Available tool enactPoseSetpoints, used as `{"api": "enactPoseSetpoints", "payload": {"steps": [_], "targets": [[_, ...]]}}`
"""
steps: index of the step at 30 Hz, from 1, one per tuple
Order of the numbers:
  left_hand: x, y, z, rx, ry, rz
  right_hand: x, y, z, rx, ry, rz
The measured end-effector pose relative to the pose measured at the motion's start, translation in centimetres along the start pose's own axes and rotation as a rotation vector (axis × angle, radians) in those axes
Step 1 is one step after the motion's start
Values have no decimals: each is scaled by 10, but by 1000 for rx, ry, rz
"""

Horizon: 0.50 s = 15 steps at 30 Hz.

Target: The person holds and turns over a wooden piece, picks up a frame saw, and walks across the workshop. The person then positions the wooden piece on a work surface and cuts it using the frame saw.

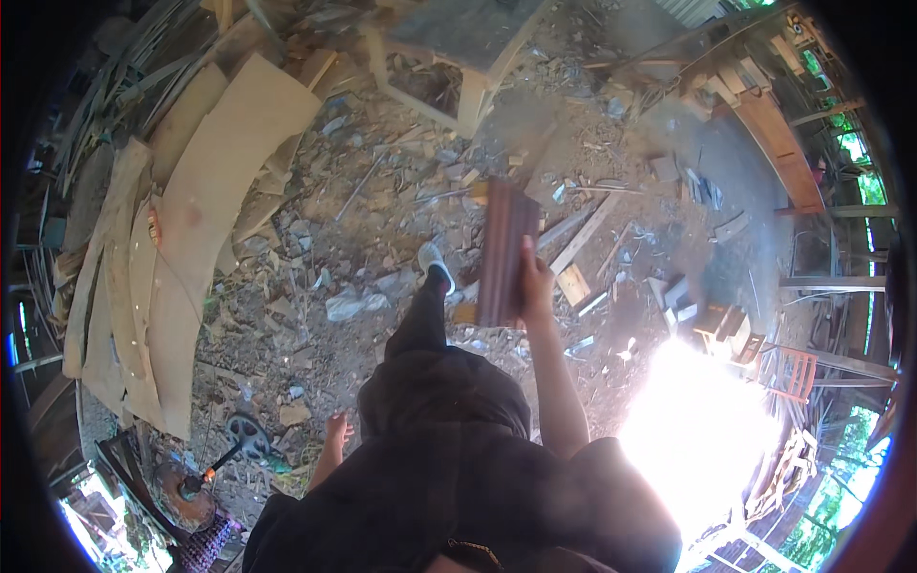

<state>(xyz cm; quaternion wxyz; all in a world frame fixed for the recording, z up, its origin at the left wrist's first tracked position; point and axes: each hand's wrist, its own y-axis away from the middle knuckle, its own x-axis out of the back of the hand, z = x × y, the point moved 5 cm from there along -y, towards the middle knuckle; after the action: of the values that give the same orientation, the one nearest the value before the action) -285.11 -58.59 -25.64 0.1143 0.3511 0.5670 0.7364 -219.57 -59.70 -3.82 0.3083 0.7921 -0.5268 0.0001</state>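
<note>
My right hand (535, 282) grips a dark reddish-brown wooden board (501, 250) with lengthwise stripes, held upright along its length in front of my body, with my thumb along its right edge. My left hand (339, 430) hangs low at my left side, empty, with fingers loosely apart. My left leg stretches forward, its pale shoe (430, 255) on the debris-covered ground (363, 229) just left of the board.
Large tan sheets (229, 162) lie stacked at left, above a metal wheel (246, 437). A wooden frame (468, 100) stands ahead. A reddish plank (778, 153), wooden pieces (731, 329) and a red slatted item (791, 372) are at right, beside a glaring sunlit patch.
</note>
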Motion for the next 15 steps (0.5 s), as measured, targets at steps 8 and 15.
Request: {"api": "enactPoseSetpoints", "payload": {"steps": [8, 15], "targets": [[69, 2, -88, -461, -486, -117, 74, 80, 174, -301, -708, -107], [225, -24, -98, -347, -410, -288, 176, 192, 334, -367, -731, 322]]}}
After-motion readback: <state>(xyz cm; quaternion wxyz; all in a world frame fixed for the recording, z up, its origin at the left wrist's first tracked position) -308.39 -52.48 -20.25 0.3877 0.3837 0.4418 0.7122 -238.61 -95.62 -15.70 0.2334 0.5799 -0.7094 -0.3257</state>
